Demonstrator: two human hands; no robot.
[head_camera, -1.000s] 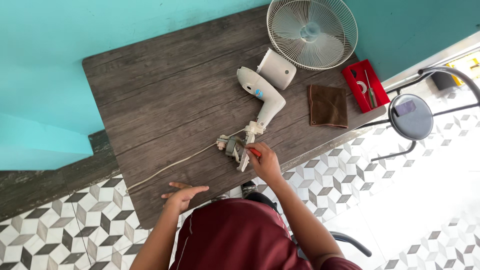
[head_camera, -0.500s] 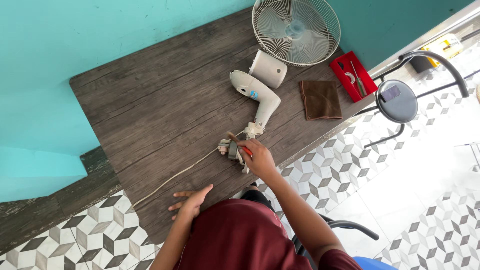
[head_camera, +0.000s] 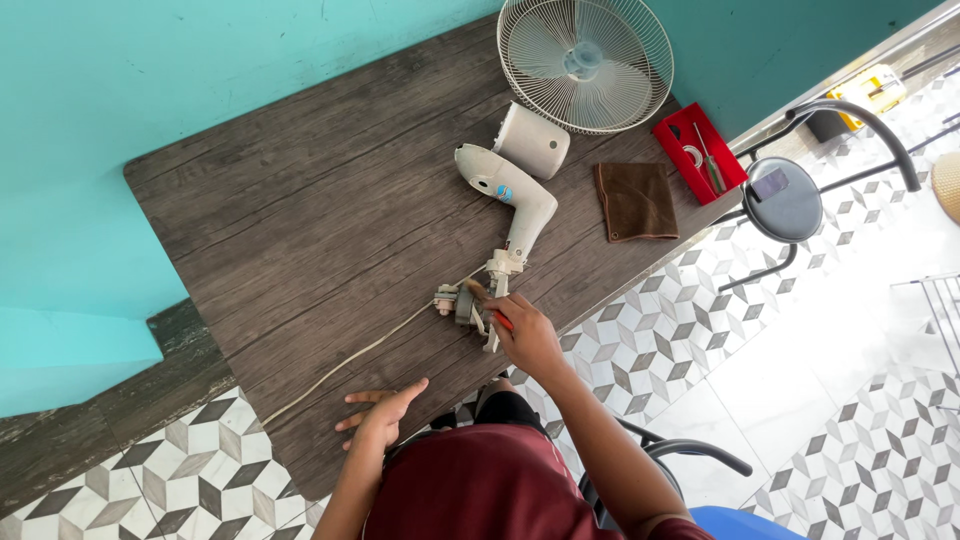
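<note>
Nearest the body, the left hand (head_camera: 385, 417) lies flat on the near edge of the dark wooden table (head_camera: 300, 220), fingers spread apart and holding nothing, just beside the pale cord (head_camera: 350, 357) that runs across the boards. A little farther in, the right hand (head_camera: 525, 335) rests at the table's edge with its fingers curled together around a thin red-handled tool (head_camera: 500, 320), though how tightly cannot be told; the tool's tip meets a small grey and metal motor part (head_camera: 462, 302) lying on the wood. That part sits just below the handle end of a white hair dryer (head_camera: 510, 195), which lies on its side near the middle of the table, its cord leading off toward the left hand. Just beyond the dryer's head lies a white cylindrical cap (head_camera: 533, 140). To the right are a folded brown cloth (head_camera: 636, 200) and a red tray (head_camera: 700, 152) with small tools in it. Farthest off, a round wire fan guard (head_camera: 585, 62) leans by the teal wall (head_camera: 150, 90). A black stool (head_camera: 783, 198) stands on the patterned tile floor (head_camera: 850, 380) beside the table.
</note>
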